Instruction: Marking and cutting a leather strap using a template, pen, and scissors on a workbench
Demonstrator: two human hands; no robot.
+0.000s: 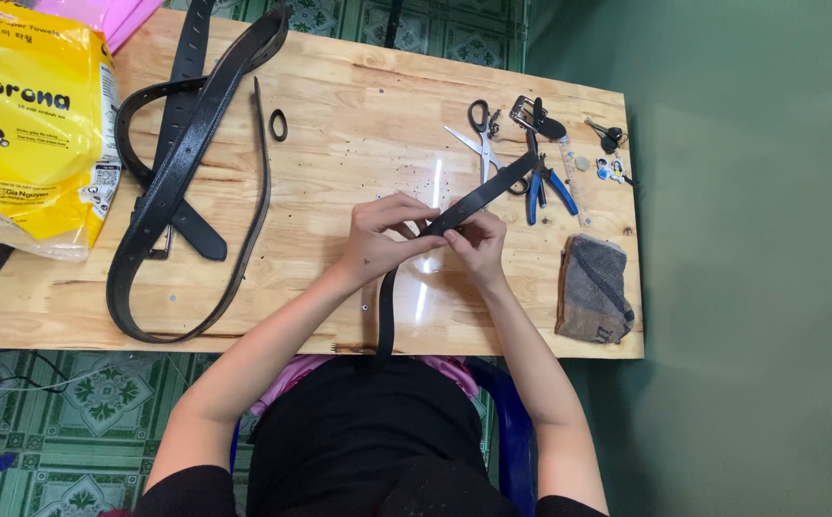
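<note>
Bulky yellow plastic package [28,120] on the table's [339,96] far-left corner.

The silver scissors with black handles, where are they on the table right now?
In the head view, the silver scissors with black handles lie on the wooden table toward its far right, just left of the blue-handled pliers.

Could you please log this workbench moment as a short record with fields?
Surface: wooden table
Left hand: grips black strap
Right hand: pinches the same strap
Strap: runs from the table edge up toward the blue-handled pliers
Tools: scissors
Left side: black belts, yellow package
Right side: grey cloth, keys
</note>
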